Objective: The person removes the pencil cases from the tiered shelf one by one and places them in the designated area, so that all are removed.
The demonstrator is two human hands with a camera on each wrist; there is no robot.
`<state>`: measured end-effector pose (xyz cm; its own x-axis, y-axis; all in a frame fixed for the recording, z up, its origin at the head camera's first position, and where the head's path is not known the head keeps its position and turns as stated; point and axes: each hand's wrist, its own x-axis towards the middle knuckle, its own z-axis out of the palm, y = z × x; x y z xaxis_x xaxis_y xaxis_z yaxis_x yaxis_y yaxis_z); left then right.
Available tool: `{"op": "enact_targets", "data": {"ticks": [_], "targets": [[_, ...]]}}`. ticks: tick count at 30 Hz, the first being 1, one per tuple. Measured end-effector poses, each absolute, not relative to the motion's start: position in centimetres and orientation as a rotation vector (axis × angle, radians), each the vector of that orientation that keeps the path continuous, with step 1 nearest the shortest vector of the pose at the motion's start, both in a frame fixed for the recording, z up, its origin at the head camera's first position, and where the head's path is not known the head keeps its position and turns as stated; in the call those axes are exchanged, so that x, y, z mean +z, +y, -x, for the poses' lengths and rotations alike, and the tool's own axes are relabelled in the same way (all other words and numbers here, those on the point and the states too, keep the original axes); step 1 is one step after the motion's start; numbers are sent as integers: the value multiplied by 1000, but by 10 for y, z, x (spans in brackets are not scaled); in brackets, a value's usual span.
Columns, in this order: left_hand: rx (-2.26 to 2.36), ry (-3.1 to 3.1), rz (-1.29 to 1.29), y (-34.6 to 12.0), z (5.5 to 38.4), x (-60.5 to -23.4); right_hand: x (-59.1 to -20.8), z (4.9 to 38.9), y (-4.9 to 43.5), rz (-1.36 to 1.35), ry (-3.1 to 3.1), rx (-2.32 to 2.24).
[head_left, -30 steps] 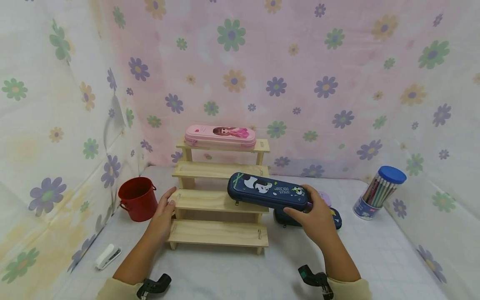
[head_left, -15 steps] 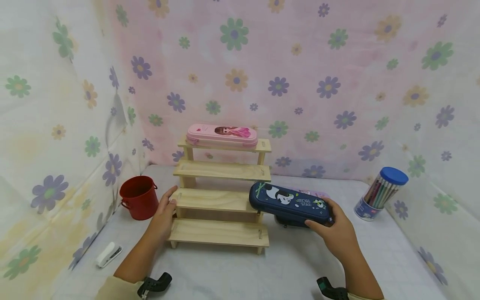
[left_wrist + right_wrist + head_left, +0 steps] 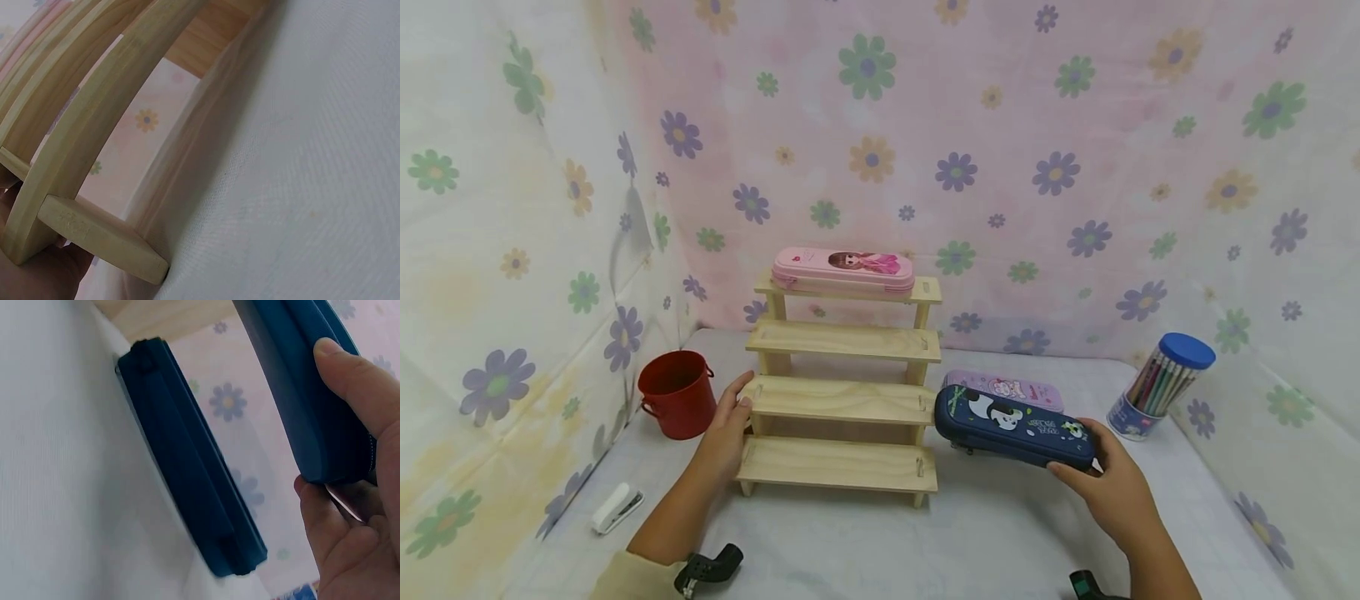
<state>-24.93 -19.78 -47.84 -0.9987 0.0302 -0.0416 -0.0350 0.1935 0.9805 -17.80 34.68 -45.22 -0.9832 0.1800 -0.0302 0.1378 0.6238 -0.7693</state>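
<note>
My right hand (image 3: 1112, 487) pinches one end of a navy pencil case (image 3: 1011, 425) with a panda print, thumb on the near side. The right wrist view shows it held above a second navy pencil case (image 3: 190, 462) that lies on the cloth; in the head view the held case hides most of that one. Just behind, a lilac pencil case (image 3: 1033, 394) lies on the table. My left hand (image 3: 726, 429) grips the left side of a stepped wooden shelf (image 3: 838, 462), near its lower boards. On the top board rests a pink pencil case (image 3: 842, 271) with a girl print.
Left of the shelf stands a red bucket (image 3: 677, 396), with a white stapler (image 3: 617, 508) nearer the front. A tub of pencils (image 3: 1157, 387) with a blue lid stands at the right. Flowered cloth walls (image 3: 1120, 108) close in the back and sides.
My right hand has carried the panda pencil case right and a little toward the front, away from the shelf. The lilac case has come into fuller view. My left hand stays on the shelf.
</note>
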Motion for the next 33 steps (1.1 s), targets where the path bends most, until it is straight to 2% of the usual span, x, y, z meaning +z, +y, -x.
{"op": "enact_targets", "data": {"ticks": [19,33], "targets": [[1915,2398,43,-199,250,-478,-471,165,376,506,-2991,1289],[1939,2371,52,-198,250,-478,-482,169,381,489,-3076,1169]]}}
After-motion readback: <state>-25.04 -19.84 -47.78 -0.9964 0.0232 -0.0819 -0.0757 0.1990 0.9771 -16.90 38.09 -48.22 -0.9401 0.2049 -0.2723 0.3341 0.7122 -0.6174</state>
